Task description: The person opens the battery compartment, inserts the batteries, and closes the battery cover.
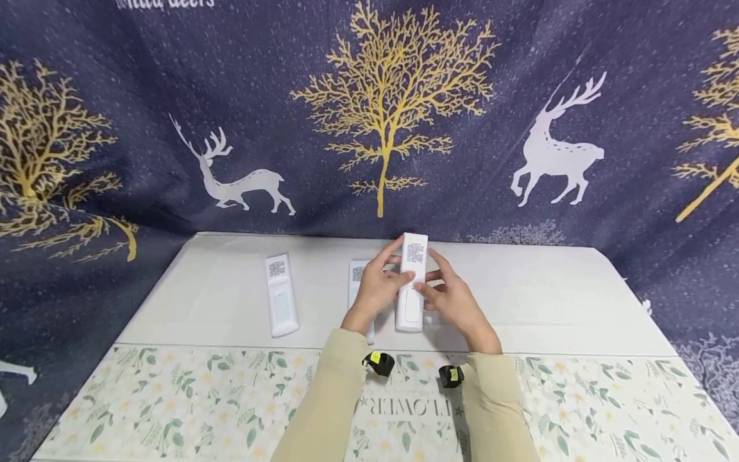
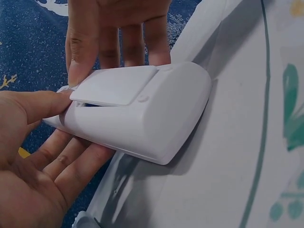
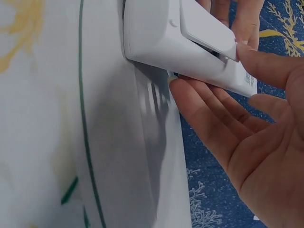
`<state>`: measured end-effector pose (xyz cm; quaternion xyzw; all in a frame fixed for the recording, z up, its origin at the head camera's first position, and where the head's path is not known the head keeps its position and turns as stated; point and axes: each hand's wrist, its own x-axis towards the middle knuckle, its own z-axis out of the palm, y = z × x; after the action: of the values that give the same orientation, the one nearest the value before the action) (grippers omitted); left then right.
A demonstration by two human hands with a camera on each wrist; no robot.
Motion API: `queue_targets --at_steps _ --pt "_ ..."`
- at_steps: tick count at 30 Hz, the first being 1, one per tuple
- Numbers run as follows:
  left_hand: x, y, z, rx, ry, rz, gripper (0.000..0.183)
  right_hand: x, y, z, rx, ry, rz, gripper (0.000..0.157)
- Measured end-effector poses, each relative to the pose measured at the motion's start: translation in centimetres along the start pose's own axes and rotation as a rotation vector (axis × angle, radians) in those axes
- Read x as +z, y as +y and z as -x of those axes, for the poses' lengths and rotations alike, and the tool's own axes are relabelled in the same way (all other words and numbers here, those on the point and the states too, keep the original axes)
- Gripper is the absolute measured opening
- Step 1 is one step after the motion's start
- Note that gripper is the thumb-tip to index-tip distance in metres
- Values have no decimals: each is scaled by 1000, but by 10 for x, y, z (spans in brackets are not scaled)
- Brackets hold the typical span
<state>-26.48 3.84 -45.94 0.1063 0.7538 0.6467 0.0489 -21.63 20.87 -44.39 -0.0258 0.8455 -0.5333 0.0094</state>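
A white remote control [image 1: 408, 321], its printed back facing up, is held between both hands with its lower end towards me. My left hand [image 1: 376, 289] grips its left side, thumb on top and fingers underneath. From the right, my right hand [image 1: 458, 305] holds it, the thumb at the top edge of the battery cover [image 2: 114, 85]. That cover is tilted up at the thumb end, with a dark gap beneath it in both wrist views. In the right wrist view the remote's rounded end [image 3: 147, 28] is near the table's surface.
Another white remote control [image 1: 281, 298] lies back up on the white table [image 1: 548, 295] to the left. A third remote [image 1: 358, 265] lies partly hidden behind my left hand. A floral mat [image 1: 202, 398] covers the near side; a dark deer-patterned cloth [image 1: 450, 212] hangs behind.
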Motion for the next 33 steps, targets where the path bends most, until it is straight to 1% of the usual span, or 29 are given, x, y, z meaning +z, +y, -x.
queue_targets --at_steps 2,7,11,17,21,28,33 --pt "0 0 0 -1 -1 1 79 0 1 0 -6 -1 -16 82" --pt "1 -1 0 -3 -7 2 79 0 3 1 -11 -15 -9 84" --pt "2 0 0 6 -8 1 78 0 4 1 -24 -4 8 84" --pt "2 -1 1 -14 -10 0 78 1 5 2 -11 -2 26 83" --pt "2 -1 0 8 -2 -2 77 2 4 0 -17 11 30 82" --pt "3 -2 2 -11 -1 -12 78 3 3 1 -8 2 26 82" --pt "3 -1 1 2 1 -7 77 2 2 0 -13 12 7 83"
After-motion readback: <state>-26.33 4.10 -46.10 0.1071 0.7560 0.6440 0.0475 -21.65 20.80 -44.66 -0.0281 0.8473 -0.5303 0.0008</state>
